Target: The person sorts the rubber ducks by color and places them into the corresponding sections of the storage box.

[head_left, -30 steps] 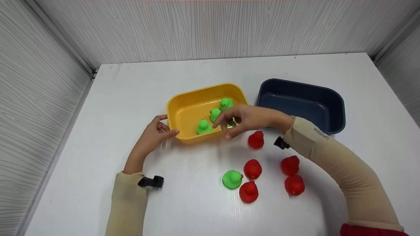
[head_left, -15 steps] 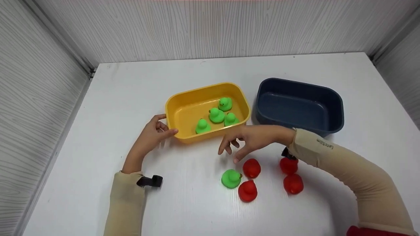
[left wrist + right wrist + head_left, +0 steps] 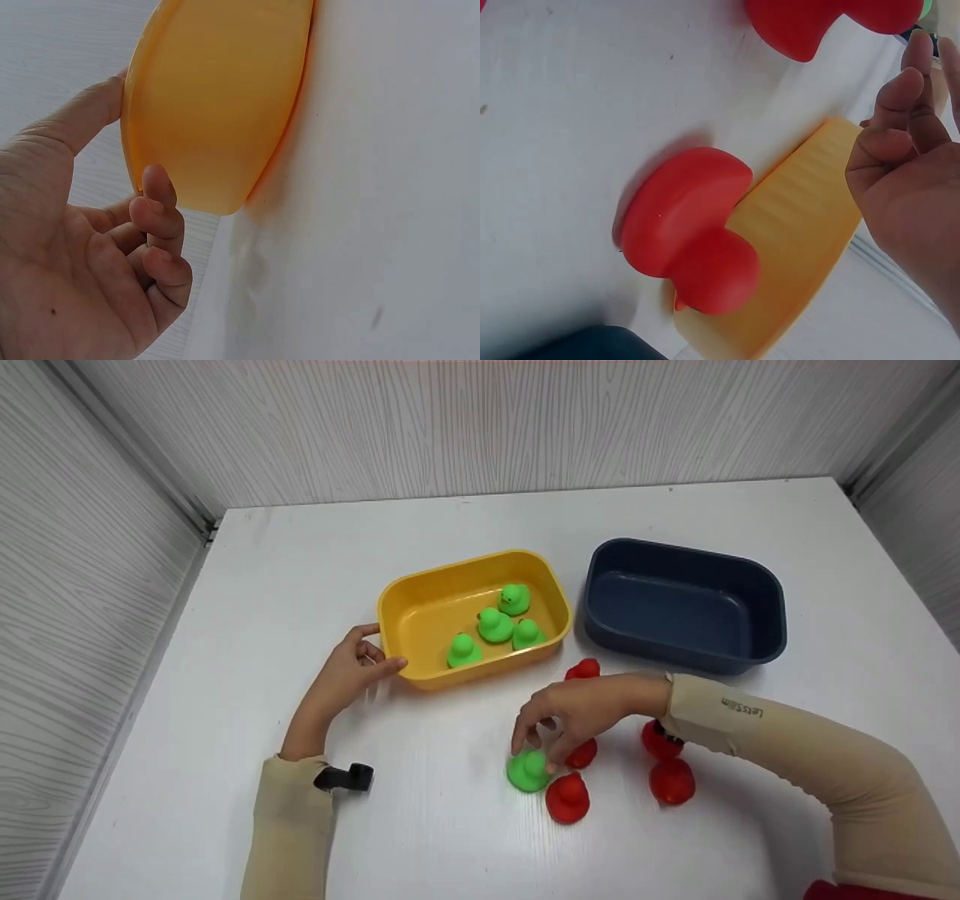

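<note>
My left hand (image 3: pixel 351 669) holds the left end of a yellow plastic bin (image 3: pixel 420 585), thumb on its near rim and forefinger on its side; the other fingers curl loosely, as the left wrist view shows. Several green rubber ducks (image 3: pixel 495 625) sit inside the bin. Over the table, my right hand (image 3: pixel 574 709) reaches down to another green duck (image 3: pixel 527 772). Thumb and fingers stand apart on either side of it; contact is hard to make out. Two red rubber ducks lie close by, one partly behind my thumb and the other (image 3: pixel 568 798) just nearer.
A dark blue bin (image 3: pixel 682 619) stands right of the yellow one. More red ducks lie under and beside my right forearm, including a red duck (image 3: pixel 672 781) at the right and a red duck (image 3: pixel 690 225) in front of the yellow bin. Pale panels wall the table's back and sides.
My right hand has moved from above the yellow bin's near rim down toward me to the green duck on the table. My left hand stays on the bin.
</note>
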`<move>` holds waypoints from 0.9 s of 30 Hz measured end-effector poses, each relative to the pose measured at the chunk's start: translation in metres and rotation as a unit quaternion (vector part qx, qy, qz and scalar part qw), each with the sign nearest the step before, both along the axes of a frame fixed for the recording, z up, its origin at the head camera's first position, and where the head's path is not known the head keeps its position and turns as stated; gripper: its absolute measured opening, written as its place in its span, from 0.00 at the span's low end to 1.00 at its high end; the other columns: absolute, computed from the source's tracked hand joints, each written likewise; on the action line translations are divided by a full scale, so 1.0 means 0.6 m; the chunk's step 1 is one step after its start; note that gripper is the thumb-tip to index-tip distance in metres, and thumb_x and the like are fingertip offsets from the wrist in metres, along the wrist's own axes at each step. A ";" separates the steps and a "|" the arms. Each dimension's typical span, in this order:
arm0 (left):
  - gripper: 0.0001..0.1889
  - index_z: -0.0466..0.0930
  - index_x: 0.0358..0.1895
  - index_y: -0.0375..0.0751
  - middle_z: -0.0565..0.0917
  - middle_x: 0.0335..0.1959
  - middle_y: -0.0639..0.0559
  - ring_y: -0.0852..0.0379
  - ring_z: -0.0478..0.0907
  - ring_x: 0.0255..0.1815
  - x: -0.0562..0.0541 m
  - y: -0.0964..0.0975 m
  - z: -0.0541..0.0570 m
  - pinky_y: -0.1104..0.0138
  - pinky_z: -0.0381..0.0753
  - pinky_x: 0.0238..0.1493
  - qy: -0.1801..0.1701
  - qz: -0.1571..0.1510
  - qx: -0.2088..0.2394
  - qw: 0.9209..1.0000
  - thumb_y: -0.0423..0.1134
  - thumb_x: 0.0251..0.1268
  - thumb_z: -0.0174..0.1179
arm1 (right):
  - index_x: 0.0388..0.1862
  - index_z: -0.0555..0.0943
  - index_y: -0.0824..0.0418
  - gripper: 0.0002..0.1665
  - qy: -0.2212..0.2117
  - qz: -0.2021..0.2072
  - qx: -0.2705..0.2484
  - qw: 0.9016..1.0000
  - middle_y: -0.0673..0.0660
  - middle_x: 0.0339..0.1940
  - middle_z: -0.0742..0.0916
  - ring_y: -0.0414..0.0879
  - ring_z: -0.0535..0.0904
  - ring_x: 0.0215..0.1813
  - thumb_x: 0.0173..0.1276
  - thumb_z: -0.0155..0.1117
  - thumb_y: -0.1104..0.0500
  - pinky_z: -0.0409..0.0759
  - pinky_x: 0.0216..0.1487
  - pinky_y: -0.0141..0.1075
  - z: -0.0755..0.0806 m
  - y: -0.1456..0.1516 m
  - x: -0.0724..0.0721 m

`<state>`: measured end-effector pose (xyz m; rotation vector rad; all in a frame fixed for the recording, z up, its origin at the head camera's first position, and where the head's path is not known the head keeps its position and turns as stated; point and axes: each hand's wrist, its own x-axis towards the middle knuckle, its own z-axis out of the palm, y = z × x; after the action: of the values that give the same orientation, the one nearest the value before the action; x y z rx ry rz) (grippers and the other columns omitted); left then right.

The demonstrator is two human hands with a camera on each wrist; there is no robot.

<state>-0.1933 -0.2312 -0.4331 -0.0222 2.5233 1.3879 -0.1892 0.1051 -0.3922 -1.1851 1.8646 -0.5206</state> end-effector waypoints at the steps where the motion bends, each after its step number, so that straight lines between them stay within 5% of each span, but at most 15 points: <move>1: 0.43 0.56 0.72 0.41 0.74 0.39 0.49 0.56 0.70 0.35 0.000 0.000 0.000 0.72 0.72 0.36 0.000 0.000 -0.001 1.000 0.54 0.59 0.66 | 0.55 0.81 0.43 0.23 0.009 0.003 0.007 1.000 0.45 0.43 0.82 0.39 0.74 0.46 0.60 0.72 0.52 0.75 0.47 0.32 0.001 -0.001 0.001; 16: 0.42 0.57 0.72 0.41 0.74 0.38 0.49 0.55 0.70 0.35 0.001 0.000 0.005 0.71 0.72 0.37 0.009 -0.003 0.002 1.000 0.53 0.60 0.65 | 0.56 0.81 0.42 0.26 0.101 0.031 0.068 0.992 0.43 0.41 0.83 0.38 0.76 0.43 0.57 0.74 0.52 0.74 0.46 0.32 0.001 -0.010 0.007; 27: 0.42 0.57 0.72 0.40 0.74 0.37 0.50 0.56 0.70 0.35 0.001 -0.001 0.001 0.71 0.71 0.37 0.010 -0.001 0.004 1.000 0.53 0.59 0.66 | 0.56 0.81 0.43 0.24 0.129 0.051 0.060 0.988 0.42 0.38 0.84 0.36 0.75 0.39 0.59 0.72 0.51 0.68 0.48 0.34 -0.010 -0.013 0.015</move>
<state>-0.1926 -0.2316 -0.4324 -0.0040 2.5327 1.4036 -0.1804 0.0972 -0.3979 -1.3077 2.0080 -0.2005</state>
